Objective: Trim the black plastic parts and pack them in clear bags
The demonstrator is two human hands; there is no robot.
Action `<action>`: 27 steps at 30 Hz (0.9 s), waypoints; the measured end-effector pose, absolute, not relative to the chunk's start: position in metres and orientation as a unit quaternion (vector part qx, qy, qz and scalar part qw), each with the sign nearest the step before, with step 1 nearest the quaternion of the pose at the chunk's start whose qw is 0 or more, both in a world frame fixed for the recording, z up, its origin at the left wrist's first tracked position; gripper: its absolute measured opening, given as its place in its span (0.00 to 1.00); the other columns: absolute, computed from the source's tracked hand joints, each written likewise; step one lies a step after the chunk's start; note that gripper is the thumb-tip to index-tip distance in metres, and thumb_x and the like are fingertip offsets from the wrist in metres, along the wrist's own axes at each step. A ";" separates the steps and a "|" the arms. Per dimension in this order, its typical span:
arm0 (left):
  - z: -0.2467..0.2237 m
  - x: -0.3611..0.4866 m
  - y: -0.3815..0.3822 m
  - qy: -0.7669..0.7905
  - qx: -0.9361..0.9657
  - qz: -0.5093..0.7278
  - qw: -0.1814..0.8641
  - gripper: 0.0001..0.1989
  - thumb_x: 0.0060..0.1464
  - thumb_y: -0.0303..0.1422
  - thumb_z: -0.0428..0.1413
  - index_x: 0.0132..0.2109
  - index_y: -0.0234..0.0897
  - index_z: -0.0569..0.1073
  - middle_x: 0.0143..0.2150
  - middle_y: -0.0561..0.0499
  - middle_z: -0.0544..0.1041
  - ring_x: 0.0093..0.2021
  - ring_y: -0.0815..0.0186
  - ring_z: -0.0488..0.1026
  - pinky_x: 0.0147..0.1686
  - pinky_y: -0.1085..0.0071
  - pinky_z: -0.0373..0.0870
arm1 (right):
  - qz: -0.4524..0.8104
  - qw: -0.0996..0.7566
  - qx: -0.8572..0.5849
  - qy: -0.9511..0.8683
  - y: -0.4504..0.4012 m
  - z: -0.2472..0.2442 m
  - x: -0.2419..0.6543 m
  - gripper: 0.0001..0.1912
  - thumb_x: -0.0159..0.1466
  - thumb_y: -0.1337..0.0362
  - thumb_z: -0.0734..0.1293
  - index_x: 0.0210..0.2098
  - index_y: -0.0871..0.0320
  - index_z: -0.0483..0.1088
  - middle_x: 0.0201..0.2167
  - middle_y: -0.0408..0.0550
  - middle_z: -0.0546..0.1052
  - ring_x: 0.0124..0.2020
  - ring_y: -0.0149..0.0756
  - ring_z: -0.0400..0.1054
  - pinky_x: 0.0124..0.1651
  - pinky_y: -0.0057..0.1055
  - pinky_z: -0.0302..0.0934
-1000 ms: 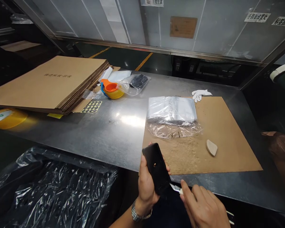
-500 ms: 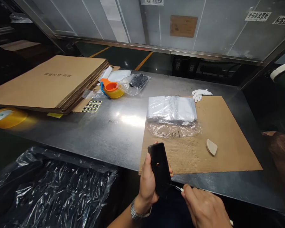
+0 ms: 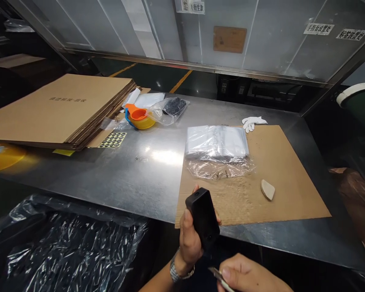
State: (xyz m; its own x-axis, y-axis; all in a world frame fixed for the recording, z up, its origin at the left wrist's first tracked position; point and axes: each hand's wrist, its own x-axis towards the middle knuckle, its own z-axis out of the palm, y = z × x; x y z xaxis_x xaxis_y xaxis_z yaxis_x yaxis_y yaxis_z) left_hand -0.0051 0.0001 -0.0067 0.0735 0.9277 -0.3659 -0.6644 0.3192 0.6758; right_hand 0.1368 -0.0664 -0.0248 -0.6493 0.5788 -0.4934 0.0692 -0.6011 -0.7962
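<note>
My left hand (image 3: 189, 241), a metal-band watch on its wrist, is wrapped round a black box-shaped plastic housing (image 3: 202, 217). The housing is tilted, with a small hole in its near end face and another spot on the lower part. Below and to the right of it, my right hand (image 3: 246, 273) grips a small knife (image 3: 218, 275) with a metal blade and a pale handle. The blade points up and left, apart from the housing. A beige wedge-shaped block (image 3: 267, 190) lies on the cardboard sheet (image 3: 292, 194) beyond my hands.
Clear plastic bags (image 3: 217, 142) are stacked on the cardboard, near a white glove (image 3: 253, 122). Flat cartons (image 3: 61, 109) pile up at left, beside an orange-and-yellow tape roll (image 3: 142, 119) and round stickers (image 3: 113, 140). Black plastic sheeting (image 3: 69, 243) covers something at lower left.
The housing has turned in my left hand, so its end face shows instead of its hollow inside. My right hand has drawn the knife away, down and to the left.
</note>
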 end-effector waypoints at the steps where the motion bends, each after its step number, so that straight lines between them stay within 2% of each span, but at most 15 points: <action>1: -0.006 -0.005 0.003 0.373 0.160 0.560 0.722 0.35 0.50 0.52 0.49 0.61 0.44 0.53 0.30 0.52 0.73 0.25 0.65 0.69 0.27 0.68 0.67 | 0.815 0.183 -0.374 -0.404 -0.067 -0.025 0.137 0.25 0.62 0.46 0.56 0.28 0.62 0.67 0.16 0.38 0.61 0.16 0.20 0.51 0.19 0.18 0.45; 3: -0.006 -0.005 0.007 0.357 0.135 0.548 0.744 0.30 0.55 0.49 0.45 0.62 0.45 0.52 0.29 0.52 0.72 0.25 0.66 0.69 0.25 0.70 0.67 | 0.800 0.237 -0.393 -0.385 -0.066 -0.024 0.137 0.24 0.63 0.45 0.54 0.31 0.61 0.65 0.13 0.36 0.60 0.13 0.20 0.49 0.16 0.18 0.43; 6: -0.008 -0.004 0.009 0.369 0.094 0.497 0.780 0.28 0.57 0.47 0.43 0.61 0.41 0.55 0.28 0.51 0.71 0.24 0.67 0.69 0.25 0.70 0.68 | 0.671 0.308 -0.504 -0.448 -0.060 -0.020 0.138 0.20 0.62 0.47 0.57 0.32 0.59 0.62 0.15 0.35 0.60 0.14 0.22 0.51 0.17 0.20 0.46; 9: -0.008 -0.001 0.007 0.379 0.087 0.483 0.785 0.27 0.57 0.46 0.44 0.60 0.40 0.55 0.28 0.51 0.72 0.23 0.67 0.70 0.27 0.70 0.69 | 0.486 0.311 -0.600 -0.554 -0.054 -0.016 0.136 0.14 0.62 0.55 0.61 0.27 0.58 0.62 0.20 0.38 0.63 0.21 0.25 0.55 0.25 0.22 0.51; 11: -0.009 0.001 0.005 0.387 0.089 0.489 0.777 0.27 0.57 0.46 0.45 0.60 0.42 0.55 0.29 0.51 0.73 0.24 0.67 0.71 0.28 0.70 0.69 | 0.415 0.304 -0.626 -0.586 -0.052 -0.015 0.134 0.12 0.63 0.58 0.60 0.26 0.58 0.63 0.19 0.38 0.63 0.21 0.26 0.56 0.25 0.22 0.51; 14: -0.010 0.003 0.005 0.399 0.075 0.473 0.782 0.25 0.56 0.47 0.46 0.56 0.40 0.61 0.28 0.51 0.74 0.24 0.67 0.71 0.27 0.71 0.69 | 0.389 0.311 -0.599 -0.627 -0.052 -0.014 0.131 0.11 0.63 0.62 0.59 0.28 0.59 0.67 0.19 0.39 0.66 0.20 0.26 0.58 0.24 0.23 0.53; 16: -0.012 0.002 0.005 0.408 0.062 0.440 0.798 0.24 0.55 0.49 0.46 0.48 0.35 0.68 0.25 0.50 0.74 0.24 0.66 0.71 0.26 0.72 0.68 | 0.398 0.313 -0.549 -0.665 -0.052 -0.013 0.131 0.08 0.62 0.65 0.60 0.34 0.59 0.70 0.22 0.41 0.72 0.22 0.28 0.63 0.26 0.23 0.56; 18: -0.014 0.002 0.006 0.422 0.058 0.406 0.809 0.25 0.53 0.50 0.46 0.37 0.31 0.71 0.23 0.48 0.73 0.23 0.67 0.70 0.24 0.73 0.67 | 0.384 0.314 -0.510 -0.703 -0.053 -0.013 0.132 0.09 0.62 0.67 0.61 0.39 0.58 0.71 0.26 0.43 0.75 0.24 0.29 0.68 0.29 0.24 0.59; 20: -0.016 0.004 0.008 0.438 0.052 0.383 0.812 0.26 0.53 0.52 0.46 0.32 0.29 0.71 0.21 0.47 0.73 0.21 0.68 0.70 0.23 0.74 0.67 | 0.320 0.326 -0.491 -0.742 -0.054 -0.016 0.133 0.10 0.62 0.69 0.60 0.38 0.59 0.72 0.24 0.45 0.75 0.23 0.30 0.68 0.27 0.26 0.59; 25: -0.020 0.008 0.014 0.462 -0.017 0.356 0.812 0.27 0.55 0.51 0.43 0.28 0.30 0.70 0.18 0.47 0.72 0.18 0.68 0.69 0.19 0.75 0.66 | 0.090 0.401 -0.463 -0.785 -0.060 -0.033 0.125 0.09 0.62 0.72 0.59 0.39 0.65 0.68 0.17 0.45 0.70 0.17 0.31 0.61 0.22 0.28 0.52; 27: -0.020 0.007 0.017 0.470 -0.026 0.365 0.804 0.26 0.56 0.49 0.42 0.29 0.31 0.70 0.18 0.47 0.73 0.17 0.69 0.69 0.19 0.75 0.66 | 0.061 0.424 -0.479 -0.766 -0.062 -0.038 0.122 0.07 0.61 0.74 0.60 0.37 0.64 0.68 0.17 0.45 0.70 0.17 0.30 0.61 0.22 0.28 0.52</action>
